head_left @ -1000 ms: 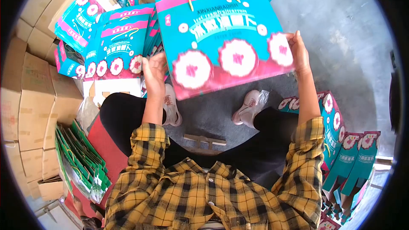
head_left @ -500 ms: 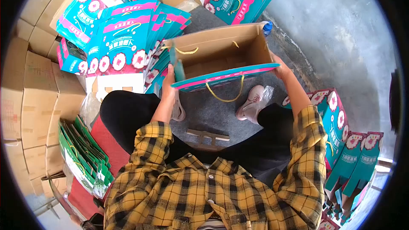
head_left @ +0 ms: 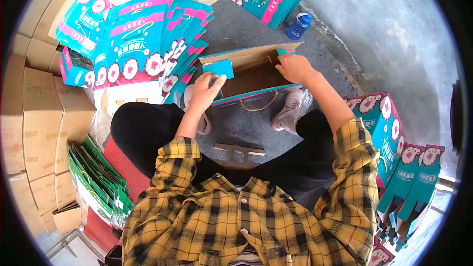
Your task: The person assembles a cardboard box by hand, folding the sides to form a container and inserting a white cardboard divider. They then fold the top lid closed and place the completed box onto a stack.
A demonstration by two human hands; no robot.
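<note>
An open-topped cardboard gift box (head_left: 252,80), brown inside and teal outside, sits low between my shoes. A yellow cord handle (head_left: 260,107) hangs on its near side. My left hand (head_left: 206,91) pinches the teal flap (head_left: 218,68) at the box's left end, thumb against it, fingertips partly hidden. At the opposite end, my right hand (head_left: 296,68) is closed over the right flap (head_left: 286,52), knuckles up. The flaps at both ends tilt inward over the opening.
Flat teal boxes (head_left: 133,39) lie fanned at the left, with brown cartons (head_left: 42,113) behind. A blue bottle (head_left: 299,26) stands beyond the box. Green folded bags (head_left: 96,177) are lower left. More teal boxes (head_left: 382,123) stand at right. A wooden piece (head_left: 239,150) lies nearest me.
The box has gone down from my raised hands towards the floor. Both hands have shifted from its outer sides to the end flaps, which now fold inward. The bottle shows fully.
</note>
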